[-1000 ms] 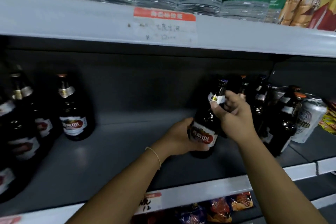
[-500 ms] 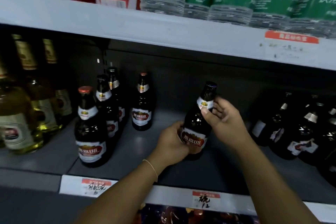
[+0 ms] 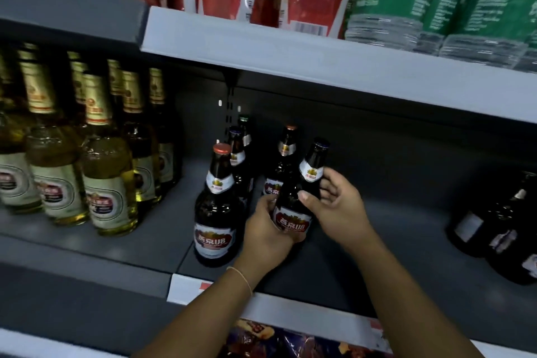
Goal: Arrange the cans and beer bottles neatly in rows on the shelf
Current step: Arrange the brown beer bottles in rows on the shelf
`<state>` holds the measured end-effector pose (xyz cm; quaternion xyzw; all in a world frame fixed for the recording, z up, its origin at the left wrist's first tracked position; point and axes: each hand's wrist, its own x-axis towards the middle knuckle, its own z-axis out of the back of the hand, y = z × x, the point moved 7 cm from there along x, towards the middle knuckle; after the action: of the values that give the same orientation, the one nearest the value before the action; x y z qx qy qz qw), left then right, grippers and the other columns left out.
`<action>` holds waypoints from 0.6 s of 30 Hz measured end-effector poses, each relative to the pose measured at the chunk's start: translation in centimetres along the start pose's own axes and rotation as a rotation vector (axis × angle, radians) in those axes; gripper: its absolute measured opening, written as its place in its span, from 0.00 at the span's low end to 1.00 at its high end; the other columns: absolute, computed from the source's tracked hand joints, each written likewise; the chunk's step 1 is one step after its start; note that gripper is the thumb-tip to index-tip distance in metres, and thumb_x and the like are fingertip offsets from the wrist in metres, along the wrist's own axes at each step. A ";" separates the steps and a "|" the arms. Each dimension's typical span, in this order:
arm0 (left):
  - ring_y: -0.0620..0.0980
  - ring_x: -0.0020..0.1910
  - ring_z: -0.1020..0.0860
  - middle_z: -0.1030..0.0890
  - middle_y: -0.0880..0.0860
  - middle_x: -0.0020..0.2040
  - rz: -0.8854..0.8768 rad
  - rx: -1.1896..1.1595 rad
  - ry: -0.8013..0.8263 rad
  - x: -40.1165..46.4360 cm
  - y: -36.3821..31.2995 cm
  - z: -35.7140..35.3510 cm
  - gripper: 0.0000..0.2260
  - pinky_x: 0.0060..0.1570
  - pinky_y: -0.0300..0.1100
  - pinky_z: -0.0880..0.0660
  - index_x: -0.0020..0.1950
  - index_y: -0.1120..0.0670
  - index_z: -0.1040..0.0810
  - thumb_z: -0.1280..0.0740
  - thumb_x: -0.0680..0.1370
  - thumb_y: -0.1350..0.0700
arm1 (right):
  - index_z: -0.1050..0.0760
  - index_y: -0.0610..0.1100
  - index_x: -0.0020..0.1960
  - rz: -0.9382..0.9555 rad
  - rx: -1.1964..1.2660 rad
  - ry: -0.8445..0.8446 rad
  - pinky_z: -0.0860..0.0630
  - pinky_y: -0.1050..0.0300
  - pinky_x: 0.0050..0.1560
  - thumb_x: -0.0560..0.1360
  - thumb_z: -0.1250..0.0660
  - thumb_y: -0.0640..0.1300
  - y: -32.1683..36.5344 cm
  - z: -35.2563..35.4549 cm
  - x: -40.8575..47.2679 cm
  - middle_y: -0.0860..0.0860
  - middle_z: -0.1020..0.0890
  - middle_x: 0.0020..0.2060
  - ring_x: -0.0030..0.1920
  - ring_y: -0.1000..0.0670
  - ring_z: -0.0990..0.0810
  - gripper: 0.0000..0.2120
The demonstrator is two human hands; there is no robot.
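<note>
Both hands hold one dark bottle [image 3: 302,197]: left hand [image 3: 268,234] wraps the label low down for support, right hand [image 3: 334,206] pinches the shoulder just below the neck to steer and keep it near upright. Bottle sits just right of the front bottle [image 3: 216,212] and ahead of the back bottle [image 3: 283,163], probably starting a second row on the shelf [image 3: 406,227]. Base hidden, so contact with shelf unclear. More dark bottles [image 3: 499,229] wait far right.
</note>
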<state>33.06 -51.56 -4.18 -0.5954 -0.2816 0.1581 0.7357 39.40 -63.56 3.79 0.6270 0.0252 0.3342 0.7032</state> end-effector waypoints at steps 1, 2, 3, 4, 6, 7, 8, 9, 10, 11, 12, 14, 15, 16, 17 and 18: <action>0.37 0.50 0.22 0.24 0.37 0.49 -0.006 0.011 -0.014 0.1 0.2 0.4 0.34 0.51 0.31 0.25 0.61 0.46 0.33 0.19 0.62 0.61 | 0.24 0.56 0.56 0.005 -0.010 -0.008 0.23 0.64 0.54 0.72 0.27 0.32 -0.2 -0.5 0.2 0.54 0.16 0.52 0.55 0.56 0.18 0.22; 0.39 0.49 0.21 0.23 0.38 0.48 -0.010 0.022 -0.023 0.3 0.4 0.7 0.34 0.51 0.32 0.25 0.61 0.48 0.32 0.19 0.62 0.60 | 0.24 0.57 0.56 0.006 -0.018 -0.016 0.23 0.64 0.54 0.72 0.27 0.33 -0.4 -0.9 0.4 0.55 0.16 0.52 0.56 0.57 0.18 0.22; 0.39 0.49 0.21 0.22 0.39 0.48 -0.010 0.027 -0.029 0.4 0.7 1.0 0.33 0.50 0.31 0.25 0.62 0.49 0.31 0.20 0.62 0.60 | 0.24 0.58 0.55 0.003 -0.021 -0.024 0.23 0.65 0.54 0.72 0.27 0.33 -0.5 -1.3 0.5 0.56 0.16 0.52 0.56 0.57 0.18 0.23; 0.38 0.48 0.21 0.21 0.40 0.48 -0.009 0.024 -0.029 0.5 1.0 1.1 0.33 0.49 0.29 0.25 0.63 0.50 0.31 0.20 0.63 0.60 | 0.24 0.59 0.55 0.001 -0.021 -0.029 0.24 0.66 0.54 0.72 0.27 0.32 -0.7 -1.7 0.6 0.56 0.16 0.52 0.56 0.58 0.18 0.23; 0.35 0.48 0.22 0.21 0.40 0.48 -0.025 0.017 -0.026 0.6 1.2 1.3 0.31 0.45 0.24 0.28 0.63 0.51 0.31 0.22 0.65 0.62 | 0.25 0.58 0.55 0.001 -0.022 -0.035 0.24 0.67 0.54 0.73 0.28 0.31 -1.0 -2.4 0.7 0.56 0.16 0.52 0.55 0.59 0.19 0.23; 0.35 0.48 0.23 0.22 0.41 0.49 -0.037 0.015 -0.024 0.6 1.2 1.4 0.30 0.45 0.24 0.28 0.63 0.52 0.31 0.23 0.66 0.63 | 0.25 0.58 0.56 0.002 -0.024 -0.036 0.25 0.68 0.53 0.73 0.29 0.31 -1.1 -2.7 0.8 0.55 0.17 0.53 0.55 0.59 0.19 0.23; 0.36 0.49 0.22 0.21 0.42 0.50 -0.043 0.009 -0.018 0.6 1.3 1.4 0.29 0.47 0.24 0.28 0.64 0.53 0.31 0.23 0.67 0.64 | 0.25 0.57 0.57 0.003 -0.027 -0.036 0.25 0.69 0.53 0.74 0.30 0.31 -1.2 -2.9 0.8 0.55 0.17 0.53 0.55 0.60 0.19 0.23; 0.37 0.50 0.22 0.21 0.44 0.51 -0.046 -0.001 -0.015 0.7 1.4 1.3 0.29 0.49 0.26 0.27 0.65 0.54 0.32 0.24 0.67 0.64 | 0.26 0.56 0.58 0.004 -0.032 -0.035 0.25 0.69 0.53 0.74 0.30 0.31 -1.3 -3.1 0.9 0.55 0.17 0.53 0.55 0.60 0.19 0.23; 0.40 0.52 0.22 0.21 0.46 0.53 -0.044 -0.007 -0.013 0.8 1.5 1.3 0.29 0.52 0.29 0.26 0.65 0.54 0.32 0.25 0.68 0.64 | 0.26 0.55 0.60 0.004 -0.040 -0.033 0.26 0.70 0.52 0.74 0.30 0.31 -1.5 -3.2 1.0 0.55 0.17 0.54 0.55 0.61 0.19 0.23; 0.41 0.53 0.22 0.21 0.46 0.54 -0.042 -0.013 -0.012 0.8 1.6 1.2 0.30 0.55 0.32 0.26 0.66 0.54 0.33 0.25 0.68 0.64 | 0.26 0.53 0.62 0.002 -0.047 -0.030 0.26 0.71 0.52 0.75 0.30 0.31 -1.6 -3.4 1.0 0.55 0.17 0.54 0.55 0.61 0.19 0.22; 0.42 0.54 0.22 0.22 0.46 0.54 -0.041 -0.019 -0.012 0.9 1.7 1.1 0.30 0.55 0.32 0.26 0.67 0.54 0.34 0.25 0.69 0.65 | 0.26 0.50 0.64 -0.001 -0.051 -0.030 0.27 0.73 0.52 0.75 0.31 0.31 -1.8 -3.5 1.1 0.54 0.17 0.55 0.56 0.62 0.20 0.22; 0.40 0.55 0.23 0.22 0.45 0.55 -0.035 -0.036 -0.005 1.2 2.1 0.8 0.32 0.56 0.29 0.28 0.68 0.54 0.35 0.25 0.69 0.65 | 0.28 0.44 0.68 0.001 -0.061 -0.032 0.28 0.74 0.53 0.75 0.31 0.31 -2.0 -3.7 1.3 0.52 0.18 0.57 0.58 0.61 0.21 0.24; 0.40 0.56 0.23 0.22 0.45 0.56 -0.025 -0.046 0.003 1.3 2.3 0.7 0.33 0.58 0.31 0.27 0.69 0.53 0.36 0.26 0.69 0.65 | 0.29 0.43 0.69 0.002 -0.068 -0.030 0.28 0.74 0.54 0.75 0.31 0.31 -2.1 -3.8 1.5 0.51 0.18 0.58 0.59 0.61 0.21 0.24; 0.40 0.58 0.23 0.23 0.46 0.57 -0.019 -0.050 0.010 1.5 2.5 0.6 0.33 0.60 0.35 0.27 0.69 0.52 0.37 0.26 0.69 0.65 | 0.29 0.43 0.70 0.000 -0.075 -0.028 0.27 0.74 0.55 0.75 0.31 0.31 -2.2 -3.9 1.6 0.51 0.19 0.59 0.59 0.61 0.21 0.25; 0.41 0.59 0.24 0.23 0.47 0.58 -0.016 -0.054 0.016 1.6 2.6 0.6 0.33 0.62 0.39 0.27 0.69 0.51 0.37 0.26 0.69 0.65 | 0.29 0.44 0.70 -0.005 -0.078 -0.025 0.26 0.72 0.55 0.75 0.31 0.32 -2.4 -4.0 1.8 0.51 0.19 0.59 0.59 0.61 0.21 0.25; 0.41 0.59 0.24 0.23 0.47 0.59 -0.015 -0.055 0.021 1.7 2.7 0.6 0.33 0.62 0.41 0.27 0.69 0.51 0.38 0.26 0.69 0.65 | 0.30 0.45 0.71 -0.013 -0.081 -0.025 0.25 0.71 0.55 0.75 0.31 0.32 -2.7 -4.1 2.1 0.51 0.19 0.60 0.59 0.61 0.20 0.25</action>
<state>34.35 -49.49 -6.30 -0.6146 -0.2826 0.1385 0.7233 40.34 -58.96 1.28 0.6019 0.0067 0.3224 0.7306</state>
